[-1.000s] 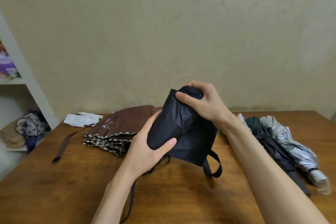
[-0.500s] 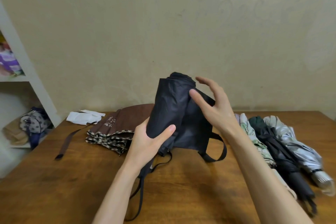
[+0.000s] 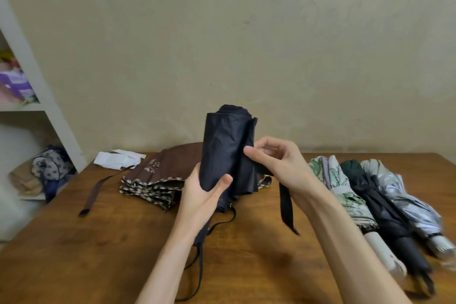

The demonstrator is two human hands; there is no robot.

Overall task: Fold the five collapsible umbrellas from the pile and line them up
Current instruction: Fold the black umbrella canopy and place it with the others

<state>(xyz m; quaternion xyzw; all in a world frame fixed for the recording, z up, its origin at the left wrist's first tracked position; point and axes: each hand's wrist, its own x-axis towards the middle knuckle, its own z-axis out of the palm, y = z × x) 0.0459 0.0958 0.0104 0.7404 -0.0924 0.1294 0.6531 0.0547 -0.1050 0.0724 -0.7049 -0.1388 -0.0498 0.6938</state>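
Head view: the black umbrella (image 3: 223, 148) stands upright in the air above the bench (image 3: 98, 254), its canopy rolled into a tight cylinder. The left hand (image 3: 201, 197) grips the lower part, thumb across the front. The right hand (image 3: 280, 163) pinches the strap (image 3: 286, 205) where it leaves the roll's right side, and the strap's free end hangs toward the bench. Both hands are closed on something, near each other but not touching.

Step in hand, as judged: securing the roll.
- Keep the left grip firm so the pleats do not spring loose.
- Draw the strap taut and lead it round the roll at mid-height, flat and untwisted.
- Press its end onto the fastener, which is not visible here.
- Risk: slack in the strap lets the fabric unwind.

Behind the roll, the brown umbrella (image 3: 167, 168) lies unrolled on the bench. At right, three done umbrellas (image 3: 380, 207) lie side by side.

Change against the frame half a second back: the right hand was then open against the canopy and the strap hung in a loop. Now the fingers hold the strap and its end is free. The roll is also more upright.
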